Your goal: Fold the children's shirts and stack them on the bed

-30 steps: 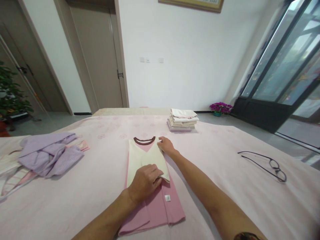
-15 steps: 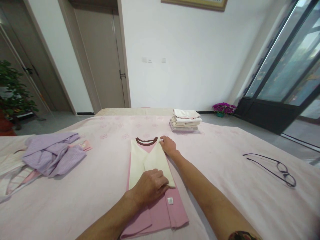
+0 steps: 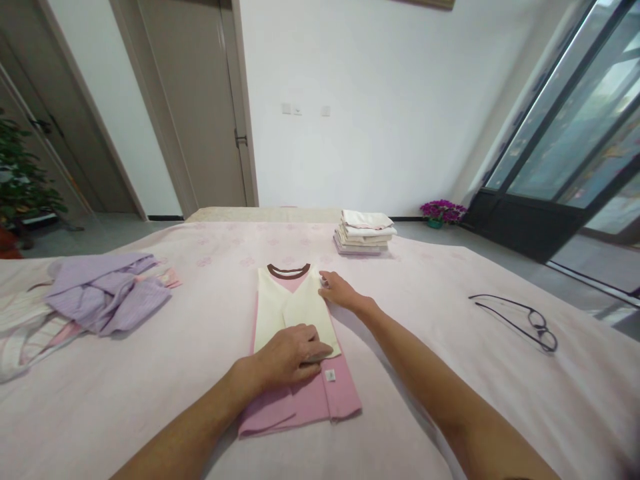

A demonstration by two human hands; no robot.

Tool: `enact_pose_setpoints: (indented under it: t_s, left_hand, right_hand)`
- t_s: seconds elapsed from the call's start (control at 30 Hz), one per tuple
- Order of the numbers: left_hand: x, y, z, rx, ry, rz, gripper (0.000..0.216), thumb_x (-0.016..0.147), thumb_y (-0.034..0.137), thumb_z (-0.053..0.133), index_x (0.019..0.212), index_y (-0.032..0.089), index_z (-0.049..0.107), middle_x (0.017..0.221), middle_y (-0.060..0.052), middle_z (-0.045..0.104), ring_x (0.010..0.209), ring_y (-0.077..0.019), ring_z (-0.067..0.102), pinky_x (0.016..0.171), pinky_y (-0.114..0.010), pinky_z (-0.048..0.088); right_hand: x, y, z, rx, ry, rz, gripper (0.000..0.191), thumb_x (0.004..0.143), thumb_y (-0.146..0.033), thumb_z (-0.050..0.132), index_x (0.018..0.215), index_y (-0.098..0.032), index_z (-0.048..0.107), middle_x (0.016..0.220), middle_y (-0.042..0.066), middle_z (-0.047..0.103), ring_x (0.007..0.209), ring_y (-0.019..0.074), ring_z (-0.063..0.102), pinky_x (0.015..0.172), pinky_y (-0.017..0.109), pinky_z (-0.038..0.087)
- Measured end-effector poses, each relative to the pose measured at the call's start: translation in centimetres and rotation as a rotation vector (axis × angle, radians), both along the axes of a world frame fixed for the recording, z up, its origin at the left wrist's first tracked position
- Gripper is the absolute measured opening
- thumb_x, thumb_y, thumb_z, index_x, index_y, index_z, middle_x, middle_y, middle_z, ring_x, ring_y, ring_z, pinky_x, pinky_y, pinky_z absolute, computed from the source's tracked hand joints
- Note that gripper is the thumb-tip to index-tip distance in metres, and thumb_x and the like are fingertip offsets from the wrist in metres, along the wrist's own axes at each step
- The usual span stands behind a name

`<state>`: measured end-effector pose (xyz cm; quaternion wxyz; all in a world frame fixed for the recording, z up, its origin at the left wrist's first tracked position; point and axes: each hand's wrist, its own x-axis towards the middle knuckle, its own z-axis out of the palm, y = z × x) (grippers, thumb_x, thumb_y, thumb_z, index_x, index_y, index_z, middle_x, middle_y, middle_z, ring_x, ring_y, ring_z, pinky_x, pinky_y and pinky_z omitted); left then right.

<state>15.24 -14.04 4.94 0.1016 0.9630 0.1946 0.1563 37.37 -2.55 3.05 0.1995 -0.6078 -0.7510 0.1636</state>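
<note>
A pink shirt point(image 3: 320, 397) with a brown neckband and cream sleeves point(image 3: 280, 303) lies flat on the bed, its sleeves folded inward over the front. My left hand point(image 3: 290, 357) rests on the lower part of the cream fabric, palm down, fingers stretched to the right near the sleeve hem and thumb over the pink part. At the shirt's upper right edge, by the shoulder, is my right hand point(image 3: 343, 291); a small gap shows between its thumb and forefinger. A white label shows on the pink fabric below my left hand.
A stack of folded clothes point(image 3: 365, 233) stands toward the far side of the bed. Loose lilac clothing point(image 3: 107, 293) and striped pieces lie in a heap at the left. Black-framed glasses point(image 3: 537, 327) lie unfolded on the pale pink bedsheet point(image 3: 425, 313) at the right.
My left hand's fingers have straightened over the sleeve hem. The thumb and forefinger of my right hand have parted slightly at the shoulder edge. The view has tilted slightly downward.
</note>
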Motion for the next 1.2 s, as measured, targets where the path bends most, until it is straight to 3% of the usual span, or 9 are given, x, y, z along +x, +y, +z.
enact_pose_setpoints:
  t_s: [0.1,0.2,0.27,0.37,0.53,0.73,0.93,1.2]
  left_hand:
    - [-0.7,-0.3,0.4,-0.046,-0.055,-0.024,0.025,0.090,0.025,0.059,0.113,0.025,0.067,0.098,-0.005,0.062,0.091,-0.0174,0.058,0.079,-0.026,0.045]
    - [-1.8,-1.4,0.7,-0.074,-0.143,-0.002,0.022,0.094,0.028,0.054,0.110,0.022,0.068,0.100,-0.006,0.063,0.093,-0.0167,0.059,0.081,-0.026,0.046]
    - [-2.6,-2.6,0.8,-0.068,-0.170,0.000,0.021,0.096,0.029,0.051,0.103,0.020,0.069,0.094,-0.006,0.064,0.088,-0.0160,0.059,0.078,-0.025,0.046]
    - [-3.5,-4.7,0.7,-0.053,-0.142,-0.021,0.022,0.097,0.027,0.048,0.094,0.020,0.069,0.085,-0.005,0.063,0.081,-0.0146,0.059,0.071,-0.024,0.045]
    - [-3.8,-7.4,-0.1,0.001,-0.081,-0.031,0.020,0.097,0.024,0.047,0.099,0.021,0.067,0.083,-0.003,0.062,0.078,-0.0140,0.057,0.073,-0.025,0.044]
    - [-3.0,-8.1,-0.4,0.067,0.015,-0.008,0.021,0.095,0.025,0.051,0.113,0.023,0.062,0.091,-0.005,0.061,0.085,-0.0183,0.055,0.079,-0.031,0.044]
    - [-3.0,-7.9,-0.7,0.080,0.058,-0.035,0.032,0.090,0.026,0.057,0.122,0.027,0.058,0.095,-0.005,0.059,0.087,-0.0198,0.053,0.077,-0.031,0.044]
    - [-3.1,-7.9,-1.0,0.053,0.009,-0.054,0.020,0.093,0.028,0.054,0.109,0.023,0.064,0.092,-0.005,0.061,0.085,-0.0187,0.056,0.075,-0.030,0.044]
  right_hand:
    - [0.2,-4.5,0.3,0.170,0.020,0.092,0.051,0.084,-0.014,0.056,0.135,-0.020,0.052,0.128,0.011,0.056,0.118,0.0226,0.049,0.102,0.035,0.037]
    - [0.2,-9.1,1.2,0.225,0.095,0.242,0.031,0.085,-0.014,0.055,0.112,-0.022,0.067,0.107,0.007,0.064,0.102,0.0200,0.056,0.094,0.032,0.042]
    - [0.0,-11.7,2.1,0.109,0.151,0.370,0.023,0.084,-0.015,0.057,0.101,-0.023,0.071,0.093,0.003,0.066,0.086,0.0163,0.059,0.082,0.027,0.045]
    - [-0.6,-14.5,3.5,-0.111,0.169,0.576,0.024,0.080,-0.013,0.060,0.096,-0.023,0.074,0.088,0.001,0.066,0.078,0.0135,0.060,0.072,0.022,0.045]
    - [-1.2,-15.9,4.3,-0.271,0.083,0.773,0.039,0.069,-0.002,0.055,0.096,-0.021,0.076,0.083,0.000,0.062,0.068,0.0104,0.056,0.065,0.019,0.042]
    - [-0.9,-16.0,3.8,-0.137,-0.029,0.821,0.029,0.070,-0.007,0.060,0.090,-0.022,0.074,0.083,0.000,0.059,0.077,0.0136,0.055,0.069,0.022,0.039]
    - [-0.8,-16.5,3.4,-0.130,0.037,0.733,0.020,0.076,-0.009,0.058,0.088,-0.021,0.069,0.087,0.000,0.062,0.080,0.0139,0.056,0.071,0.022,0.040]
    - [-1.3,-16.9,2.8,-0.108,0.037,0.654,0.019,0.073,-0.010,0.059,0.086,-0.021,0.070,0.084,-0.001,0.065,0.079,0.0139,0.057,0.073,0.023,0.039]
